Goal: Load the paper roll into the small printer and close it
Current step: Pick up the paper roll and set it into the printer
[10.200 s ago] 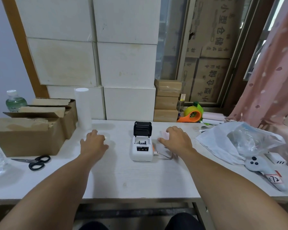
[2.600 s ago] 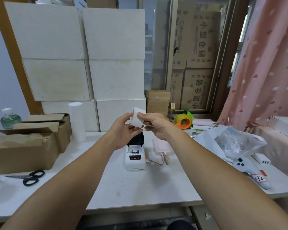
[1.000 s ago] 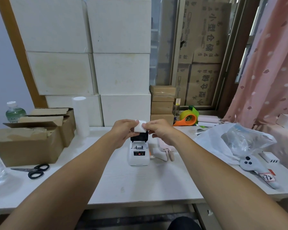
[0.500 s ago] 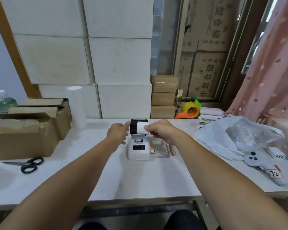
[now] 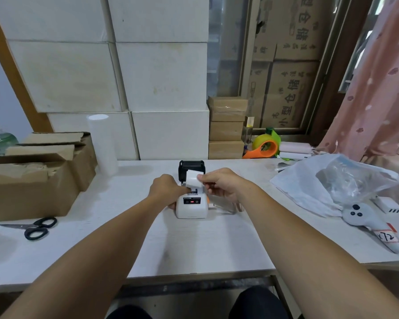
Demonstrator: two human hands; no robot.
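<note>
A small white printer stands mid-table with its black lid tipped up and open. A small white paper roll hangs just above the printer's open bay, pinched by the fingers of my right hand. My left hand rests on the printer's left side, fingers curled against its body. The bay itself is mostly hidden behind the roll and my hands.
Open cardboard boxes and black scissors lie at the left, with a tall white roll behind. A clear plastic bag, a grey handheld device and an orange tape dispenser are at the right. White boxes are stacked behind.
The roll came down from chest height to just above the open printer. My left hand let go of the roll and dropped onto the printer's left side.
</note>
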